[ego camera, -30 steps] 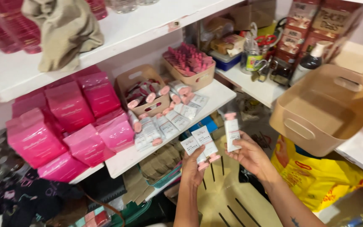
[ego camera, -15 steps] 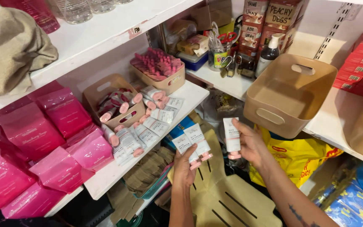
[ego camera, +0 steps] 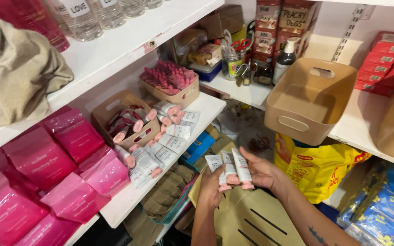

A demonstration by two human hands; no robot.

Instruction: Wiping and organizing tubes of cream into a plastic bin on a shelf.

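Three small white tubes with pink caps (ego camera: 230, 169) are held side by side, caps down, low in the middle of the view. My left hand (ego camera: 211, 190) grips them from below. My right hand (ego camera: 263, 171) supports them from the right, palm up. More of the same tubes (ego camera: 160, 146) lie loose on the white shelf (ego camera: 128, 200) just left of my hands, and others fill a brown cardboard tray (ego camera: 124, 120) behind them.
An empty tan plastic bin (ego camera: 310, 101) sits on the right shelf. Pink pouches (ego camera: 46, 173) crowd the left shelf. A second tray of pink items (ego camera: 172, 82), a yellow bag (ego camera: 318, 171), red boxes (ego camera: 386, 61) and a beige cloth (ego camera: 21, 68) surround the spot.
My right hand has brought its tube against the two in my left hand, so all three now sit together. The camera view has shifted to the right.
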